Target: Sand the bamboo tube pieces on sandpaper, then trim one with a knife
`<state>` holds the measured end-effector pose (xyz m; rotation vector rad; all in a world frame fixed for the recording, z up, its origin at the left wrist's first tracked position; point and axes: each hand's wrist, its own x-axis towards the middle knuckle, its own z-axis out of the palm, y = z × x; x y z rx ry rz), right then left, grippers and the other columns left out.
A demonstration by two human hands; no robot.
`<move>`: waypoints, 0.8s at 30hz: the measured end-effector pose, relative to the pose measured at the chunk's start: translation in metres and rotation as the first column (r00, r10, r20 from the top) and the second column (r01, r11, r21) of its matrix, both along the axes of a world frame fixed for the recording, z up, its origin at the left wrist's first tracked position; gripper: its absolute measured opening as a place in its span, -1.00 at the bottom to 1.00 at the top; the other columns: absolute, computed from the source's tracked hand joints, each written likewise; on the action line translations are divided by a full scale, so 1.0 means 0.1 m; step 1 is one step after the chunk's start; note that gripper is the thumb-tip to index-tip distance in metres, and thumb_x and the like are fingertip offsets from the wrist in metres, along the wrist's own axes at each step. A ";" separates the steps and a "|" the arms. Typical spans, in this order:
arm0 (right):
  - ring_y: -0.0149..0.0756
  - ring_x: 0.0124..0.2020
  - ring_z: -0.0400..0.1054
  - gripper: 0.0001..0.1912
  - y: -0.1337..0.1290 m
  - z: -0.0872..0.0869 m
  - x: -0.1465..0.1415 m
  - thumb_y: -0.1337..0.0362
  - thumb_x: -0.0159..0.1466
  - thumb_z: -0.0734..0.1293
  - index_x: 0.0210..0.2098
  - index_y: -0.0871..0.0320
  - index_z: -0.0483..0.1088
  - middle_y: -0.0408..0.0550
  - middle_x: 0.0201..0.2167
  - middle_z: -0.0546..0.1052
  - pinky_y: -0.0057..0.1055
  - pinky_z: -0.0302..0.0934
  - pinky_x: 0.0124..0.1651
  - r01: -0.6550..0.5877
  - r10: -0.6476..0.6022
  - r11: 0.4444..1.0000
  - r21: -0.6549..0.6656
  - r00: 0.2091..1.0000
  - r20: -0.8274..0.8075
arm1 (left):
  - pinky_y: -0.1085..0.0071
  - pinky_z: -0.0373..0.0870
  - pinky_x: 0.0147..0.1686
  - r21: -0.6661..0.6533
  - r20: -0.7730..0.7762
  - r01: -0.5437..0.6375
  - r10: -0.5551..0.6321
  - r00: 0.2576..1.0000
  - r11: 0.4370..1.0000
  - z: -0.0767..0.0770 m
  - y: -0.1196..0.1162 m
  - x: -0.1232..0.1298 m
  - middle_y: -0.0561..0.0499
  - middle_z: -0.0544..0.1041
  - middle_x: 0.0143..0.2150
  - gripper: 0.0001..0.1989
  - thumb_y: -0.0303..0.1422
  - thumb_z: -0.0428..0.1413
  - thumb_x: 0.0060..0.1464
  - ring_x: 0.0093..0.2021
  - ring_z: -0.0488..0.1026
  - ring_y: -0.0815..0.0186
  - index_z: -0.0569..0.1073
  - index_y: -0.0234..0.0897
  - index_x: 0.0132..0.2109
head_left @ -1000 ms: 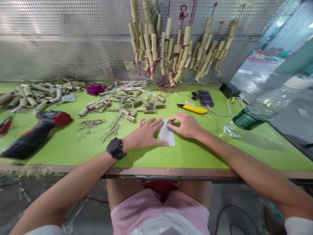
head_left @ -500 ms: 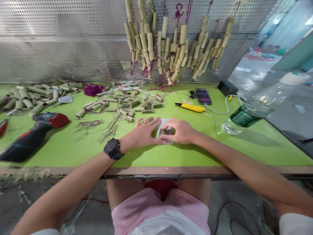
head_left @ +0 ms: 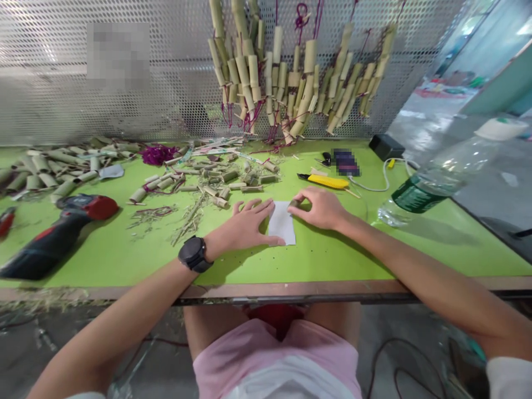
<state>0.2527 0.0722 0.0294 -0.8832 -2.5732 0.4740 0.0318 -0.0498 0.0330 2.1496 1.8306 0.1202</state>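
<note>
A small white sheet (head_left: 282, 223), perhaps paper or sandpaper, lies flat on the green tabletop. My left hand (head_left: 245, 224) rests open with fingers spread, its fingertips and thumb on the sheet's left side and lower edge. Pinched between the thumb and fingers of my right hand (head_left: 322, 209) is a short bamboo piece (head_left: 295, 203), at the sheet's upper right edge. My fingers cover much of that piece. Dark specks dot the table below the sheet. Beyond my right hand lies a yellow utility knife (head_left: 328, 182).
A power drill (head_left: 62, 233) lies at left. Cut bamboo pieces (head_left: 249, 176) and shavings are scattered behind my left hand, near purple cord (head_left: 158, 154). A tilted-looking plastic bottle (head_left: 424, 191) stands at right, by a black box (head_left: 386, 147) with a white cable. Bamboo strings (head_left: 307, 105) hang behind.
My right hand has moved right with the bamboo piece, from the middle of the white sheet to its right edge, uncovering more of the sheet. My left hand stays in place.
</note>
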 end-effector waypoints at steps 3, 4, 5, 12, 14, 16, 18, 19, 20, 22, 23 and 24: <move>-0.20 -0.28 0.48 -0.66 -0.09 0.01 -0.01 -0.05 0.30 0.48 -0.18 0.10 0.60 -0.01 -0.23 0.68 -0.32 0.21 -0.23 -0.174 0.172 0.982 -0.076 0.985 -0.027 | -0.29 -0.25 0.53 0.000 -0.003 -0.001 0.001 1.000 1.000 -0.01 0.00 -0.01 -0.10 -0.04 0.66 0.17 0.46 -0.04 0.15 0.63 -0.10 -0.29 0.01 -0.19 0.64; -0.21 -0.27 0.49 -0.66 -0.11 0.02 -0.02 -0.06 0.28 0.49 -0.18 0.08 0.61 -0.03 -0.23 0.69 -0.32 0.20 -0.22 -0.218 0.216 0.971 -0.096 0.976 -0.026 | -0.29 -0.25 0.53 0.002 -0.003 -0.005 0.005 1.000 1.000 -0.01 0.01 -0.01 -0.11 -0.04 0.66 0.17 0.46 -0.04 0.14 0.63 -0.10 -0.28 0.01 -0.19 0.64; -0.22 -0.28 0.48 -0.67 -0.13 0.03 -0.02 -0.06 0.29 0.49 -0.19 0.06 0.63 -0.05 -0.24 0.69 -0.33 0.19 -0.23 -0.228 0.227 0.967 -0.116 0.974 -0.022 | -0.28 -0.24 0.53 0.004 -0.003 -0.012 0.012 1.000 1.000 -0.01 0.02 -0.01 -0.12 -0.04 0.66 0.18 0.46 -0.03 0.14 0.63 -0.09 -0.28 0.02 -0.20 0.64; -0.10 -0.17 0.50 -0.69 -0.17 0.08 -0.02 -0.05 0.29 0.52 -0.16 0.05 0.64 0.00 -0.17 0.67 -0.28 0.23 -0.15 -0.158 0.158 0.987 -0.003 0.987 0.035 | -0.25 -0.19 0.52 0.012 -0.018 -0.035 0.035 0.999 0.999 -0.02 0.04 -0.03 -0.18 0.01 0.66 0.17 0.46 -0.03 0.14 0.61 -0.05 -0.32 0.05 -0.19 0.63; -0.10 -0.15 0.51 -0.66 -0.16 0.06 -0.02 -0.06 0.29 0.52 -0.12 0.05 0.63 0.01 -0.13 0.65 -0.26 0.26 -0.12 -0.217 0.217 0.976 -0.007 0.975 0.050 | -0.25 -0.17 0.52 0.017 -0.019 -0.021 0.021 1.000 1.000 -0.03 0.04 -0.05 -0.16 0.01 0.66 0.15 0.46 -0.02 0.14 0.61 -0.04 -0.31 0.05 -0.16 0.63; -0.13 -0.22 0.49 -0.65 -0.10 0.05 -0.01 -0.07 0.31 0.50 -0.12 0.05 0.64 0.03 -0.13 0.62 -0.25 0.26 -0.16 -0.167 0.166 0.986 0.004 0.984 0.071 | -0.26 -0.13 0.51 0.025 -0.024 -0.013 0.014 1.000 1.000 -0.03 0.03 -0.07 -0.18 0.02 0.65 0.17 0.48 -0.01 0.12 0.60 -0.03 -0.32 0.04 -0.14 0.63; -0.14 -0.28 0.46 -0.65 -0.04 0.04 0.01 -0.07 0.32 0.49 -0.14 0.07 0.64 0.07 -0.13 0.60 -0.23 0.25 -0.20 -0.051 0.048 0.998 0.047 0.997 0.067 | -0.28 -0.11 0.50 0.030 -0.024 -0.010 0.011 1.000 1.000 -0.03 0.02 -0.07 -0.18 0.04 0.65 0.19 0.49 0.01 0.09 0.60 -0.03 -0.33 0.03 -0.12 0.63; -0.13 -0.29 0.46 -0.66 -0.03 0.04 0.01 -0.06 0.32 0.48 -0.15 0.08 0.64 0.07 -0.14 0.60 -0.23 0.25 -0.20 -0.022 0.019 0.998 0.052 0.998 0.058 | -0.29 -0.11 0.50 0.028 -0.020 -0.004 0.005 1.000 1.000 -0.02 0.02 -0.08 -0.17 0.04 0.65 0.18 0.49 0.02 0.10 0.60 -0.03 -0.33 0.02 -0.09 0.63; -0.12 -0.28 0.46 -0.66 -0.03 0.04 0.01 -0.06 0.32 0.48 -0.16 0.08 0.64 0.07 -0.16 0.60 -0.22 0.26 -0.20 -0.031 0.030 0.999 0.038 0.998 0.046 | -0.30 -0.13 0.50 0.024 -0.013 0.004 -0.004 1.000 1.000 -0.02 0.02 -0.08 -0.14 0.03 0.66 0.16 0.48 0.02 0.11 0.61 -0.04 -0.32 0.02 -0.06 0.63; -0.11 -0.23 0.48 -0.67 -0.06 0.03 0.01 -0.06 0.31 0.49 -0.16 0.07 0.62 0.04 -0.19 0.62 -0.21 0.29 -0.15 -0.144 0.144 0.989 -0.029 0.989 0.017 | -0.32 -0.16 0.50 0.009 0.002 0.021 -0.021 1.000 1.000 -0.01 0.02 -0.08 -0.10 0.01 0.66 0.11 0.45 0.02 0.13 0.61 -0.05 -0.31 0.05 -0.01 0.62; -0.12 -0.20 0.49 -0.67 -0.07 0.02 0.01 -0.06 0.30 0.50 -0.16 0.06 0.61 0.01 -0.19 0.63 -0.22 0.30 -0.11 -0.211 0.212 0.975 -0.066 0.977 0.006 | -0.33 -0.18 0.50 0.003 0.005 0.024 -0.024 1.000 1.000 0.00 0.01 -0.08 -0.10 0.00 0.66 0.09 0.45 0.01 0.14 0.61 -0.06 -0.31 0.07 0.00 0.62; -0.12 -0.17 0.50 -0.66 -0.08 0.02 0.01 -0.07 0.29 0.51 -0.16 0.06 0.61 0.00 -0.18 0.64 -0.22 0.31 -0.08 -0.252 0.253 0.964 -0.090 0.967 0.002 | -0.34 -0.19 0.50 0.000 0.005 0.022 -0.022 1.000 1.000 0.00 0.01 -0.08 -0.11 0.00 0.66 0.08 0.45 0.01 0.14 0.61 -0.06 -0.31 0.10 -0.01 0.61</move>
